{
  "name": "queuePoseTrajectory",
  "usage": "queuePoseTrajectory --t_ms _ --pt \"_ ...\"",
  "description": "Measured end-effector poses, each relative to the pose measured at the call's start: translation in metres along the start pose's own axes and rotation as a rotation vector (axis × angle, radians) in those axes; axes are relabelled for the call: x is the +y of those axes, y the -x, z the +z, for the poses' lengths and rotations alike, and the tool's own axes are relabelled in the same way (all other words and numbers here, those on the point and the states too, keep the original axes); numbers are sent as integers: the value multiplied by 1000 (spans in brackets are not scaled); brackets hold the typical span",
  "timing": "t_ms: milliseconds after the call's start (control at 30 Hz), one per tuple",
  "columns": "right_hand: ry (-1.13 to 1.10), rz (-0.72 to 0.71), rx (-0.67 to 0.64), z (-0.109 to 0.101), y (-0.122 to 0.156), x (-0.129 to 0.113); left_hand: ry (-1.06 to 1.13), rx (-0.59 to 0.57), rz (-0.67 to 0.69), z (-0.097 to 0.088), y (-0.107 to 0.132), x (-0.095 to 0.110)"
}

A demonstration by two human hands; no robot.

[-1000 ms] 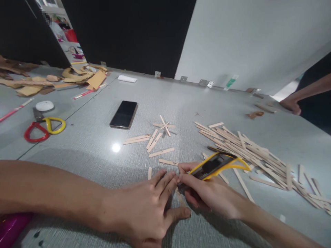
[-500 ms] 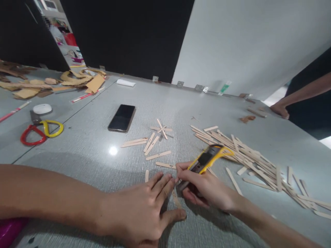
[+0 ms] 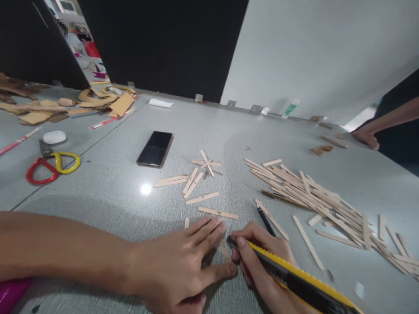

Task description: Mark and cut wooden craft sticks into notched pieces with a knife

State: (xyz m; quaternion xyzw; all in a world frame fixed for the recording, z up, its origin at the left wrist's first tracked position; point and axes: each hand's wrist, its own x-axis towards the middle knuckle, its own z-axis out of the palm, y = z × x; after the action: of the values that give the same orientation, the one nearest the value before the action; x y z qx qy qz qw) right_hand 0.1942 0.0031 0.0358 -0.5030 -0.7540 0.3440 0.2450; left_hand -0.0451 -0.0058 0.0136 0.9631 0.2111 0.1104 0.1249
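The black phone (image 3: 155, 149) lies face up on the grey table (image 3: 209, 122). Nearer the wearer than the phone and to its right, the left hand (image 3: 183, 266) is laid palm down, loosely spread, its fingertips and thumb at either end of a wooden stick (image 3: 225, 252), which seems pinned there, though the hand covers its ends. Further right of the phone, the right hand (image 3: 260, 272) grips a yellow-and-black utility knife (image 3: 307, 285), its front end beside that stick; whether the blade touches wood I cannot tell. Between phone and hands lie several loose sticks, including a notched stick (image 3: 218, 213) just beyond the left fingertips. Right of the phone stand crossed sticks (image 3: 207, 163), and well beyond them spreads a stick pile (image 3: 314, 200). Scissors (image 3: 56, 162) with red and yellow handles lie left of the phone; another person's hand (image 3: 365, 138) rests far to its right.
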Motion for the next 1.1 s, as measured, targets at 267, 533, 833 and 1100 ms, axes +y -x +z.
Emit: queuePoseTrajectory --t_ms 267,533,833,1100 --pt "1 104 -105 -3 0 4 143 -16 8 0 -1 -8" --pt "1 20 -64 -1 -3 0 131 -52 13 2 0 -9" --pt "50 -85 38 5 -2 5 76 -34 -33 1 -4 -3" --pt "49 -162 3 0 -16 13 168 -6 -76 -6 -7 -2"
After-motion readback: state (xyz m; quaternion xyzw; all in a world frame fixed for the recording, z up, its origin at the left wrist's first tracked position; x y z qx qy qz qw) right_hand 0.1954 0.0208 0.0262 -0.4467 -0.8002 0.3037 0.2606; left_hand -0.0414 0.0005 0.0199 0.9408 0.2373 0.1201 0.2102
